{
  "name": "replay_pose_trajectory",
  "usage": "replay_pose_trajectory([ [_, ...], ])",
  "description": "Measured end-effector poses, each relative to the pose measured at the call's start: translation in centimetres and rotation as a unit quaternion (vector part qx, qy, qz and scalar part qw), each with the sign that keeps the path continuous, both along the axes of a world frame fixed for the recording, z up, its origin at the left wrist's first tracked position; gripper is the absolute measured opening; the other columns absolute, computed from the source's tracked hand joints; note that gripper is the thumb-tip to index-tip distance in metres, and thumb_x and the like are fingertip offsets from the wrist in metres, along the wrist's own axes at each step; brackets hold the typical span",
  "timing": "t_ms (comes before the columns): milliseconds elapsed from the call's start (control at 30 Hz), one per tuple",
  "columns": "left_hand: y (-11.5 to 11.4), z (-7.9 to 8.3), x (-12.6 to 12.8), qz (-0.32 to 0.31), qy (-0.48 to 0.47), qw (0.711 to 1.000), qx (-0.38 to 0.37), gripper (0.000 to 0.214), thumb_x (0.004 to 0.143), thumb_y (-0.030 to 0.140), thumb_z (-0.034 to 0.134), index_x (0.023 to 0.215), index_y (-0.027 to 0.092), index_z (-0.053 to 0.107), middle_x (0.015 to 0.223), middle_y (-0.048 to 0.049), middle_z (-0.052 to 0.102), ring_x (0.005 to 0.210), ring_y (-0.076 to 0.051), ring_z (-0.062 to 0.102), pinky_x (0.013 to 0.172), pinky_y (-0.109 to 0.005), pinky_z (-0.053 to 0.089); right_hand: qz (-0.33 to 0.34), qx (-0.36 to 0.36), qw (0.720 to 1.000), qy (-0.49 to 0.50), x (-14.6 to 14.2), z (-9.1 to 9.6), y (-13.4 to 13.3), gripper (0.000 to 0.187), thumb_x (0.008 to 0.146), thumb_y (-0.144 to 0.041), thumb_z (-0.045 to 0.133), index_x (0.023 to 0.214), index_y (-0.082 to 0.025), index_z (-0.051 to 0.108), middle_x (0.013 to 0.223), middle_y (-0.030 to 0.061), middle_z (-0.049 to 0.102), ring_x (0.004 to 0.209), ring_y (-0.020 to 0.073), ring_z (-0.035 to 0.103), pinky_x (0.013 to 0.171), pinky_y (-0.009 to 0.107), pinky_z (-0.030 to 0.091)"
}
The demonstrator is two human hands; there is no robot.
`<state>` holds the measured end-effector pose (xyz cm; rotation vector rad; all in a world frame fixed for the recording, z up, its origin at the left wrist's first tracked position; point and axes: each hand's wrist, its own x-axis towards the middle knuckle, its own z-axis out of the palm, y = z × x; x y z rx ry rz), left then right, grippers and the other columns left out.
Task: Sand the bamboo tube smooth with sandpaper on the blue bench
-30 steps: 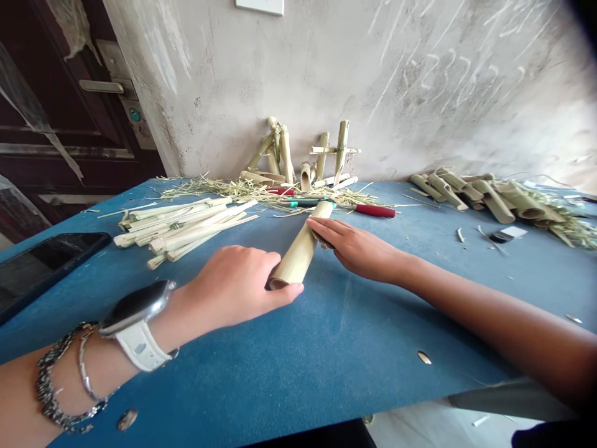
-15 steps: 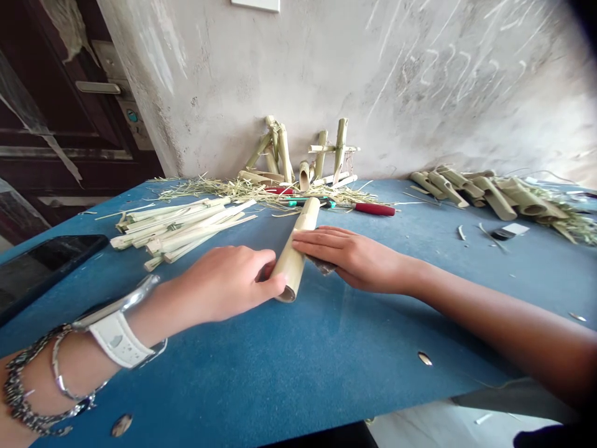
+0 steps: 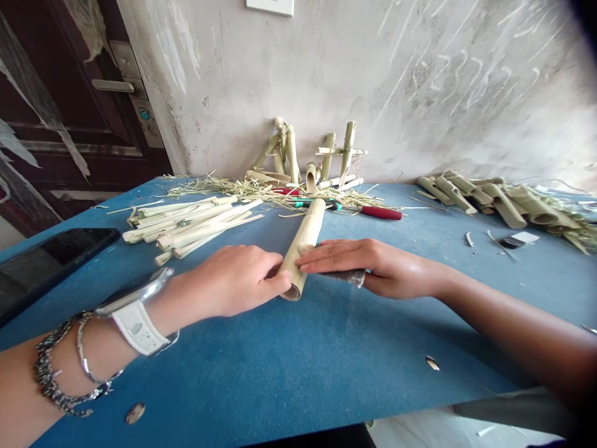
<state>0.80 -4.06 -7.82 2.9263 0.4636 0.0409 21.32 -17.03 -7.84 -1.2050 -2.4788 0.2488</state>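
A pale green bamboo tube [image 3: 303,246] lies on the blue table [image 3: 242,354], its hollow end towards me. My left hand [image 3: 237,280] grips it near that end, with the fingers curled around its side. My right hand [image 3: 373,267] lies across the tube from the right, fingertips on its upper surface. Under that palm, a folded grey abrasive sheet [image 3: 347,277] shows, held against the tube's side. A watch and bracelets circle my left wrist.
Split bamboo strips [image 3: 186,227] lie in a heap left of my hands, and a dark phone [image 3: 51,255] lies at the table's left edge. Straw shavings [image 3: 242,186], a red-handled tool [image 3: 381,213], bamboo frames [image 3: 336,152] and cut bamboo pieces [image 3: 494,199] line the wall.
My right hand has slid rightward across the tube, exposing more of the grey sheet. The tube has swung more upright in the view, and my left hand stays on its lower end.
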Motion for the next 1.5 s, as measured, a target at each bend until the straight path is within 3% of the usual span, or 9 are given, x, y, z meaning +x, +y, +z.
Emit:
replay_pose_trajectory([
  [133,0.0,0.2,-0.1,0.002,0.006,1.0,0.014,0.041,0.089,0.046,0.027,0.063,0.019,0.045,0.062,-0.0013,0.056,0.054,-0.015,0.05,0.049,-0.029,0.023,-0.128,0.043,0.99,-0.035,0.9,-0.7,0.3,0.062,0.082,0.003,0.034,0.139,-0.021,0.036,0.143,0.0061,0.038,0.13,0.0195,0.036,0.109,0.043,0.031],
  [233,0.1,0.1,-0.2,0.001,0.01,1.0,0.01,0.041,0.089,0.045,0.028,0.063,0.019,0.045,0.062,-0.0011,0.056,0.055,-0.015,0.05,0.05,-0.029,0.024,-0.131,0.05,0.99,-0.026,1.0,-1.0,0.3,0.058,0.085,-0.002,0.037,0.14,-0.022,0.034,0.142,0.0067,0.039,0.129,0.0201,0.038,0.107,0.042,0.034],
  [367,0.2,0.0,0.0,-0.003,0.016,1.0,-0.012,0.04,0.089,0.044,0.028,0.068,0.02,0.052,0.066,-0.002,0.059,0.058,-0.016,0.053,0.052,-0.029,0.027,-0.169,0.076,0.978,0.093,0.6,-1.0,0.2,0.053,0.089,-0.012,0.041,0.139,-0.023,0.03,0.134,0.0074,0.047,0.122,0.021,0.045,0.103,0.041,0.039],
  [567,0.0,0.1,0.2,0.002,0.024,1.0,0.003,0.041,0.089,0.046,0.027,0.065,0.019,0.047,0.067,-0.0026,0.059,0.059,-0.017,0.054,0.053,-0.029,0.027,-0.23,0.108,0.942,0.218,1.0,-1.3,0.9,0.029,0.089,-0.019,0.044,0.118,-0.017,0.049,0.113,0.0076,0.058,0.103,0.0206,0.056,0.093,0.041,0.046],
  [733,0.2,0.1,-0.1,-0.001,0.018,1.0,-0.004,0.042,0.09,0.046,0.026,0.066,0.019,0.048,0.068,-0.0028,0.059,0.06,-0.017,0.055,0.053,-0.029,0.027,-0.257,0.142,0.923,0.247,0.8,-1.2,1.0,0.025,0.092,-0.024,0.041,0.113,-0.019,0.052,0.113,0.0059,0.058,0.109,0.0207,0.052,0.098,0.04,0.041],
  [1133,0.6,-0.4,-0.2,-0.013,-0.006,1.0,-0.013,0.047,0.09,0.051,0.026,0.064,0.019,0.048,0.063,-0.0019,0.058,0.055,-0.015,0.052,0.05,-0.028,0.024,-0.186,0.085,0.97,0.131,1.3,-1.2,1.0,0.016,0.086,-0.02,0.052,0.101,-0.016,0.057,0.091,0.0049,0.063,0.08,0.0158,0.06,0.071,0.029,0.05],
  [1333,0.2,-0.4,-0.1,-0.005,-0.002,1.0,0.016,0.043,0.09,0.048,0.025,0.067,0.02,0.048,0.065,-0.0016,0.057,0.057,-0.016,0.051,0.051,-0.029,0.024,-0.147,0.197,0.969,0.005,1.2,-0.7,0.7,0.027,0.086,-0.01,0.045,0.107,-0.02,0.06,0.106,0.0068,0.061,0.1,0.0196,0.056,0.087,0.037,0.047],
  [1433,-0.2,-0.4,0.0,0.006,-0.058,0.997,0.054,0.029,0.087,0.039,0.03,0.091,0.021,0.052,0.086,-0.0033,0.06,0.066,-0.018,0.054,0.054,-0.03,0.027,-0.15,0.218,0.964,-0.035,0.5,-0.8,0.6,0.046,0.087,-0.006,0.036,0.129,-0.022,0.048,0.126,0.0086,0.052,0.117,0.0218,0.048,0.098,0.044,0.04],
  [1500,-0.3,-0.4,0.0,0.009,-0.097,0.992,0.075,0.031,0.084,0.034,0.034,0.108,0.02,0.047,0.101,-0.0049,0.058,0.07,-0.018,0.054,0.057,-0.03,0.029,-0.098,0.183,0.977,-0.054,0.2,-1.1,0.7,0.051,0.088,-0.008,0.034,0.136,-0.022,0.04,0.136,0.0093,0.045,0.125,0.0216,0.04,0.103,0.045,0.036],
])
